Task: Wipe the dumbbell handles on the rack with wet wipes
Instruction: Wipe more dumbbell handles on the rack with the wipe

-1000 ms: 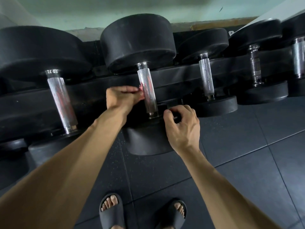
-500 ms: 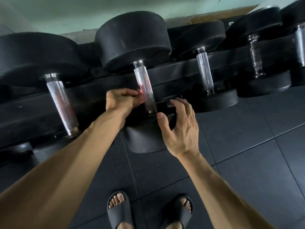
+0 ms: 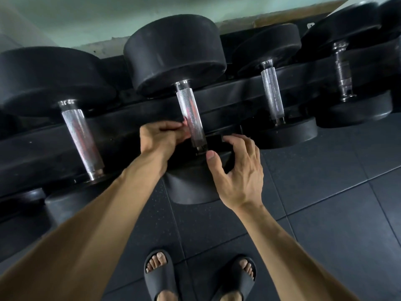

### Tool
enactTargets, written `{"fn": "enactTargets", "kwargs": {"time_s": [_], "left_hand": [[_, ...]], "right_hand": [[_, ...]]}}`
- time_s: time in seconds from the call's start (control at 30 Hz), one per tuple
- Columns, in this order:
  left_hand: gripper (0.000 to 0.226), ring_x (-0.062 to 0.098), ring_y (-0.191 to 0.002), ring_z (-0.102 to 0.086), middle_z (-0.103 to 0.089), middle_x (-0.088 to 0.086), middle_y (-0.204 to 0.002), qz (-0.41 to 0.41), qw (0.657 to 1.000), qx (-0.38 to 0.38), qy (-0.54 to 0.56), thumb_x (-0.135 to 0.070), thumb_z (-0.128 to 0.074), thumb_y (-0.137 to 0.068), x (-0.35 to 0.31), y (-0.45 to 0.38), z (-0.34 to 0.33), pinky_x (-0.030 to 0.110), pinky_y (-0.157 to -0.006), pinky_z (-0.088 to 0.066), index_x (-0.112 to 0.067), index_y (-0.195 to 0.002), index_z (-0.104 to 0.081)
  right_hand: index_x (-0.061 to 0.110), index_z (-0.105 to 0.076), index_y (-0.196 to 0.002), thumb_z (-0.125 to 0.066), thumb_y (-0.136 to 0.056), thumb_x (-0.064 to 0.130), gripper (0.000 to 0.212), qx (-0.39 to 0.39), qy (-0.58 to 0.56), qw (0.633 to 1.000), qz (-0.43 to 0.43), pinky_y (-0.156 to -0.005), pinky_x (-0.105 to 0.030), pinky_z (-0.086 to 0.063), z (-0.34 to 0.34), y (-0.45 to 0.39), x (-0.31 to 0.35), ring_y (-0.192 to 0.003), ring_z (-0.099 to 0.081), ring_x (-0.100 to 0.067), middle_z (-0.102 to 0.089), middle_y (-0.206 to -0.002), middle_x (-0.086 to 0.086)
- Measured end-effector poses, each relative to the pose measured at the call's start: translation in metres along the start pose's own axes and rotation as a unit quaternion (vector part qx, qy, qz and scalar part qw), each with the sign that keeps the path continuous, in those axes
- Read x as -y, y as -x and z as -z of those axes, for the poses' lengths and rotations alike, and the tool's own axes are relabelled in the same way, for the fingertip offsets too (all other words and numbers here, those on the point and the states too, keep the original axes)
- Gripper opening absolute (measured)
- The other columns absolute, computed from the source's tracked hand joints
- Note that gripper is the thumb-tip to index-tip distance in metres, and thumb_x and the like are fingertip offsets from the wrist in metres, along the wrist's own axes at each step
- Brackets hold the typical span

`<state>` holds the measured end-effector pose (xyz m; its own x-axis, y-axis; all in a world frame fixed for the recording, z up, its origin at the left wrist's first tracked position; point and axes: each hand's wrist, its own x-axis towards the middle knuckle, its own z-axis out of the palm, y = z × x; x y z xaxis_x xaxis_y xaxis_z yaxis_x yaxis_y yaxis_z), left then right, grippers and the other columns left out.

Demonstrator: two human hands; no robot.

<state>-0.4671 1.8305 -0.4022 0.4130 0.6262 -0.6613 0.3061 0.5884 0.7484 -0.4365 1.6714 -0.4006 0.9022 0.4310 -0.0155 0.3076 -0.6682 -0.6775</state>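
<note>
L hand (image 3: 160,137) curls against the middle dumbbell handle (image 3: 191,118), fingertips touching it; grip contents unclear. R hand (image 3: 236,170), fingers spread, hovers just beside the handle's lower end.

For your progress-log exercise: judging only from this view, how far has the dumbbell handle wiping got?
Done: nothing shows as finished, and no wipe is clearly visible. In hand: the left hand touches the middle dumbbell's handle, fingers curled beside it; the right hand hovers open near its lower end. Left: apparently the other handles, such as the left one and the right one.
</note>
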Motion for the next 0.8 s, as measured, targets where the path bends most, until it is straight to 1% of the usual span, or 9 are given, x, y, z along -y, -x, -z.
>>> {"fn": "enactTargets", "kwargs": {"time_s": [0.1, 0.17, 0.27, 0.33, 0.43, 0.57, 0.67, 0.73, 0.8], "left_hand": [[0.013, 0.008, -0.057, -0.070, -0.071, -0.001, -0.059, -0.035, 0.996, -0.059, 0.059, 0.001, -0.080, -0.077, -0.028, -0.024, -0.016, 0.017, -0.061, -0.055, -0.006, -0.083, -0.070], [0.011, 0.007, -0.058, -0.070, -0.072, 0.002, -0.062, -0.061, 0.993, -0.078, 0.065, -0.005, -0.083, -0.076, -0.042, -0.033, -0.023, 0.017, -0.062, -0.055, -0.007, -0.080, -0.073], [0.011, 0.005, -0.057, -0.070, -0.072, 0.001, -0.066, -0.047, 0.996, -0.071, 0.015, -0.002, -0.080, -0.078, -0.027, -0.018, -0.018, 0.016, -0.061, -0.056, -0.004, -0.087, -0.073], [0.012, 0.007, -0.055, -0.069, -0.071, 0.001, -0.062, -0.015, 0.999, -0.043, 0.011, 0.003, -0.078, -0.078, -0.007, 0.001, -0.010, 0.017, -0.060, -0.057, -0.002, -0.084, -0.070], [0.012, 0.008, -0.056, -0.069, -0.071, 0.001, -0.060, -0.021, 0.999, -0.029, 0.005, 0.003, -0.078, -0.077, -0.009, 0.001, -0.012, 0.018, -0.062, -0.057, 0.000, -0.084, -0.069], [0.014, 0.008, -0.054, -0.068, -0.070, 0.001, -0.056, -0.038, 0.991, -0.108, 0.067, -0.004, -0.083, -0.074, -0.049, -0.028, -0.026, 0.019, -0.059, -0.055, -0.004, -0.076, -0.069], [0.014, 0.009, -0.059, -0.070, -0.071, -0.001, -0.059, -0.024, 0.994, -0.104, 0.013, -0.005, -0.083, -0.075, -0.034, -0.014, -0.024, 0.020, -0.062, -0.057, -0.009, -0.072, -0.070], [0.014, 0.015, -0.067, -0.073, -0.074, 0.004, -0.067, 0.008, 0.995, -0.083, -0.060, -0.007, -0.086, -0.072, -0.009, 0.007, -0.017, 0.026, -0.070, -0.060, -0.007, -0.078, -0.072], [0.020, 0.018, -0.068, -0.074, -0.075, 0.010, -0.073, 0.018, 0.992, -0.079, -0.098, -0.006, -0.088, -0.070, -0.001, 0.014, -0.014, 0.027, -0.070, -0.060, -0.004, -0.084, -0.073]], "right_hand": [[0.018, -0.062, -0.118, -0.045, -0.080, 0.065, 0.062, -0.004, 0.002, 1.000, -0.004, -0.094, -0.039, -0.046, -0.001, -0.001, -0.001, -0.123, -0.048, -0.019, -0.058, -0.124, 0.004], [0.017, -0.063, -0.118, -0.045, -0.080, 0.064, 0.063, -0.005, -0.003, 1.000, -0.006, -0.094, -0.042, -0.047, -0.002, -0.001, -0.001, -0.123, -0.048, -0.020, -0.058, -0.124, 0.003], [0.016, -0.064, -0.115, -0.047, -0.080, 0.063, 0.060, -0.018, -0.012, 1.000, 0.000, -0.093, -0.047, -0.049, -0.003, -0.001, -0.002, -0.122, -0.050, -0.023, -0.060, -0.121, 0.003], [0.017, -0.064, -0.112, -0.048, -0.081, 0.062, 0.057, -0.024, -0.012, 1.000, 0.005, -0.091, -0.049, -0.050, -0.003, 0.000, -0.002, -0.122, -0.050, -0.024, -0.060, -0.119, 0.003], [0.016, -0.065, -0.110, -0.049, -0.081, 0.061, 0.056, -0.028, -0.014, 0.999, 0.011, -0.090, -0.051, -0.050, -0.004, -0.001, -0.004, -0.122, -0.051, -0.026, -0.061, -0.118, 0.002], [0.015, -0.064, -0.114, -0.048, -0.081, 0.063, 0.061, -0.009, -0.012, 1.000, 0.015, -0.092, -0.054, -0.049, -0.005, -0.002, -0.006, -0.126, -0.049, -0.027, -0.060, -0.123, -0.001], [0.014, -0.065, -0.112, -0.048, -0.081, 0.063, 0.060, -0.008, -0.019, 1.000, 0.021, -0.091, -0.055, -0.049, -0.004, -0.001, -0.006, -0.127, -0.049, -0.030, -0.060, -0.122, -0.002], [0.014, -0.065, -0.109, -0.047, -0.082, 0.063, 0.058, -0.010, -0.021, 0.999, 0.024, -0.094, -0.055, -0.047, -0.004, -0.001, -0.007, -0.127, -0.048, -0.031, -0.061, -0.120, -0.003], [0.014, -0.066, -0.108, -0.047, -0.082, 0.063, 0.058, -0.011, -0.024, 0.999, 0.029, -0.096, -0.053, -0.046, -0.004, -0.001, -0.007, -0.127, -0.048, -0.032, -0.062, -0.118, -0.003]]}}
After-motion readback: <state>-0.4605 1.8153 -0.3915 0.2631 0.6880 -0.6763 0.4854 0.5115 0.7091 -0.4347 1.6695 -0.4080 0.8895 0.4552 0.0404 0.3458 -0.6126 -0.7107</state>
